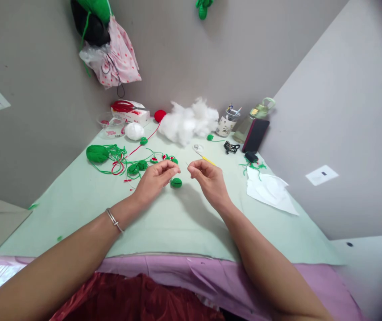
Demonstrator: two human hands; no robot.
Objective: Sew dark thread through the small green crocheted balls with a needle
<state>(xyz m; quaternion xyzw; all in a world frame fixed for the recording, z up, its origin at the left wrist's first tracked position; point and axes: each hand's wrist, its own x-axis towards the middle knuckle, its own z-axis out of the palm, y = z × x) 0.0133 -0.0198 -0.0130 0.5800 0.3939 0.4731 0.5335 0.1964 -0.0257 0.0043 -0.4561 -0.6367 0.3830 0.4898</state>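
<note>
My left hand (157, 178) is closed in a pinch above the table. Whatever its fingertips hold, if anything, is too small to make out. Facing it across a small gap, my right hand (209, 180) pinches a thin needle (187, 164), whose tip points up and left. A small green crocheted piece (176, 183) lies just below the left fingertips. Behind the left hand are green crocheted balls (133, 169) and small red, white and green pieces (154, 159). A crochet hook with a yellow handle (207, 160) lies behind the right hand.
White stuffing (189, 122) is heaped at the back, beside a red yarn ball (159, 116). Green yarn (97, 154) and loose strands lie left. Red scissors (124, 106) rest on a box. A pen cup (227, 122), bottle (244, 127), phone (255, 136) and white paper (269, 189) stand or lie right.
</note>
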